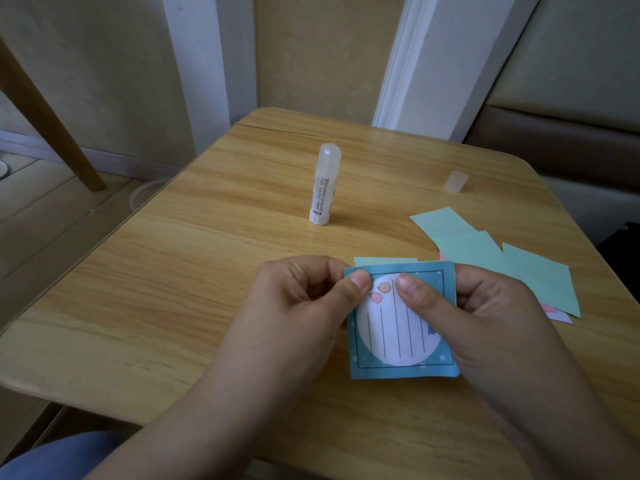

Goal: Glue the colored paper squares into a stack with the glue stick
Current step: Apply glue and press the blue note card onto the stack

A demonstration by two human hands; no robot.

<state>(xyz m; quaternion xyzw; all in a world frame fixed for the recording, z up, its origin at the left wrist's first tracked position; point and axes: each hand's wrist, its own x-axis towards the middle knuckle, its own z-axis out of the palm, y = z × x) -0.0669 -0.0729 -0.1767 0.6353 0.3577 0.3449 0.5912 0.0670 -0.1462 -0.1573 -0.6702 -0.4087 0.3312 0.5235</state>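
A blue printed paper square [394, 341] with a lined white circle is held over the near part of the table. My left hand [304, 299] pinches its upper left corner, thumb on top. My right hand [485, 313] pinches its upper right part, thumb on the printed face. A green edge of another square [384, 261] shows just behind the top. A white glue stick [323, 185] stands upright at mid-table, uncapped. Its clear cap [456, 181] lies to the far right. Loose green squares [485, 251] with pink ones under them lie at the right.
The wooden table [173, 289] has rounded corners and a seam along its far side. A wooden leg [48, 119] slants at the far left, off the table. A padded bench [561, 140] stands behind the right side.
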